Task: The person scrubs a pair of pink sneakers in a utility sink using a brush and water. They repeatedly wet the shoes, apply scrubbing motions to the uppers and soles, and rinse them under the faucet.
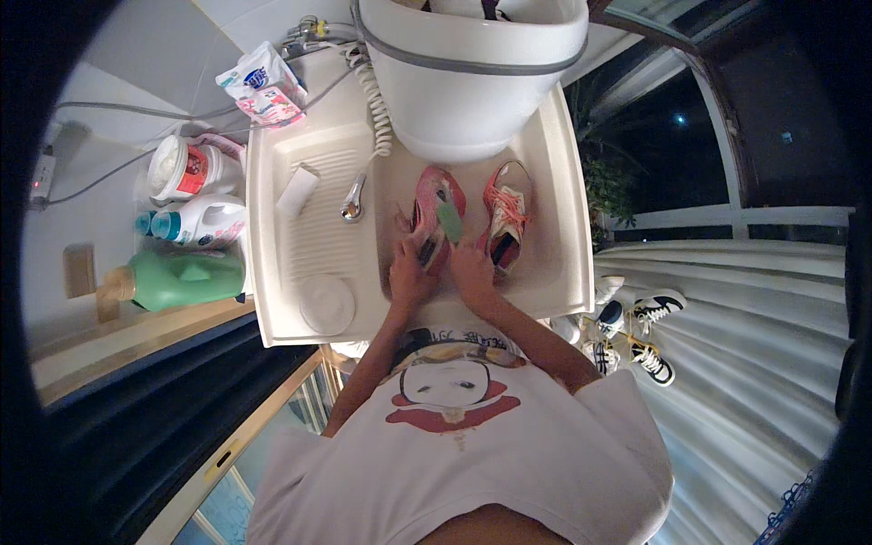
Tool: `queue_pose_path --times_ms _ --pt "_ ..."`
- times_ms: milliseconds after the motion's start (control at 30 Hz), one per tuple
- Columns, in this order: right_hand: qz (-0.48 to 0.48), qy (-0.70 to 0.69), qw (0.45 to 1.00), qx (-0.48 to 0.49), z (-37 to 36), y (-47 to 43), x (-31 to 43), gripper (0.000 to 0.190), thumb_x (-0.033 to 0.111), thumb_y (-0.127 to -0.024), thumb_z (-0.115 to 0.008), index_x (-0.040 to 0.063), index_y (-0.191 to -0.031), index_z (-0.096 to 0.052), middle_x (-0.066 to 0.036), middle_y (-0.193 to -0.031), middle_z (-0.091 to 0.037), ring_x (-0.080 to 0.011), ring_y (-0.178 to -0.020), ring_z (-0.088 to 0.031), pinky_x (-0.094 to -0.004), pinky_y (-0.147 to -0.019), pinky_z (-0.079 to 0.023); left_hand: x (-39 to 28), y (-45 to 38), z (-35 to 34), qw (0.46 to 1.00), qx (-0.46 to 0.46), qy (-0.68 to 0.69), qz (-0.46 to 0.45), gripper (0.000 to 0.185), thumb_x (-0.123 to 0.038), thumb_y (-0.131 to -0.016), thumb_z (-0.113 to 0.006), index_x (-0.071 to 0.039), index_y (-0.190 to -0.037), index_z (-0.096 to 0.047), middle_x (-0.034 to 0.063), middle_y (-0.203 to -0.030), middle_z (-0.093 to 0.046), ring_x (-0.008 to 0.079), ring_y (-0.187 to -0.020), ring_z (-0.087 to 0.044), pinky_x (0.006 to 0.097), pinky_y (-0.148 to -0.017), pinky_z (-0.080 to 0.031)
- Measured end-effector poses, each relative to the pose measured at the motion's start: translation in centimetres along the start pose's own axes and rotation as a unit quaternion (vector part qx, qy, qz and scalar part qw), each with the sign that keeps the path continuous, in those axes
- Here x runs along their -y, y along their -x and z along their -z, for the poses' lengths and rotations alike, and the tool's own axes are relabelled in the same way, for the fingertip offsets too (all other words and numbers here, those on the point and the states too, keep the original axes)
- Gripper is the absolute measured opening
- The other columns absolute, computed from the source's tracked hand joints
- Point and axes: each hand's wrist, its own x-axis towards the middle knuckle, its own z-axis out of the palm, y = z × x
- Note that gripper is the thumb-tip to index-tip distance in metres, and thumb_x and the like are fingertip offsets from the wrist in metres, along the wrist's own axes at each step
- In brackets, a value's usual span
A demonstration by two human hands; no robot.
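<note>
In the basin of a cream laundry sink (558, 272), a pink sneaker (429, 194) lies with its sole facing up. Its heel end is gripped by my left hand (411, 276). My right hand (472, 269) is closed around a green brush (448, 219), which rests against the middle of that sole; the bristles are hidden. To the right, a second pink sneaker (507, 211) with coral laces sits upright in the basin, close beside my right hand.
A white bucket (470, 102) stands at the back of the basin. A pull-out spray head (351, 204), a white block (298, 191) and a round dish (328, 304) lie on the ribbed washboard (313, 248). Detergent bottles (191, 278) line the left. More sneakers (657, 306) are at right.
</note>
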Motion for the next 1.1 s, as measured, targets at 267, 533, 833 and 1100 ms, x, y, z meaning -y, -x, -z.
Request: queue_pose_path --times_ms 267,533,833,1100 --pt "-0.046 -0.035 0.998 0.017 -0.4 -7.3 0.8 0.054 0.029 -0.092 -0.049 -0.003 -0.133 -0.034 -0.016 -0.074 -0.065 -0.0317 -0.064 -0.065 -0.0451 -0.061 -0.053 -1.3 0.0 -0.2 1.0 -0.013 -0.005 -0.012 0.067 -0.038 -0.075 -0.069 -0.003 -0.122 -0.038 0.0228 -0.11 -0.048 0.0448 -0.097 -0.055 0.0526 -0.076 -0.047" --pt "-0.021 -0.169 0.971 0.167 5.9 -1.9 2.3 0.064 0.024 -0.091 -0.048 -0.004 -0.141 -0.018 -0.028 -0.089 -0.062 -0.0416 -0.083 -0.063 -0.0447 -0.072 -0.053 0.2 0.0 1.1 1.0 0.005 -0.023 0.021 0.071 -0.034 -0.066 -0.077 -0.001 -0.115 -0.038 0.0213 -0.108 -0.047 0.0425 -0.097 -0.054 0.0506 -0.076 -0.049" --pt "-0.038 -0.134 0.981 0.138 5.3 -1.4 2.5 0.063 0.023 -0.091 -0.046 -0.002 -0.141 -0.017 -0.042 -0.125 -0.034 -0.0527 -0.111 -0.046 -0.0465 -0.088 -0.047 -1.4 0.7 1.9 0.994 0.039 -0.084 0.057 0.076 -0.034 -0.064 -0.077 0.0 -0.12 -0.037 0.0196 -0.113 -0.047 0.0417 -0.098 -0.054 0.0487 -0.08 -0.048" --pt "0.024 -0.175 0.975 0.136 4.6 -1.2 1.4 0.07 0.01 -0.081 -0.054 -0.007 -0.139 -0.018 -0.039 -0.112 -0.048 -0.0442 -0.089 -0.06 -0.0466 -0.079 -0.051 -1.0 0.0 0.6 0.998 0.057 -0.016 0.011 0.086 -0.033 -0.06 -0.079 -0.002 -0.128 -0.036 0.0223 -0.135 -0.038 0.0417 -0.108 -0.052 0.0461 -0.091 -0.043"
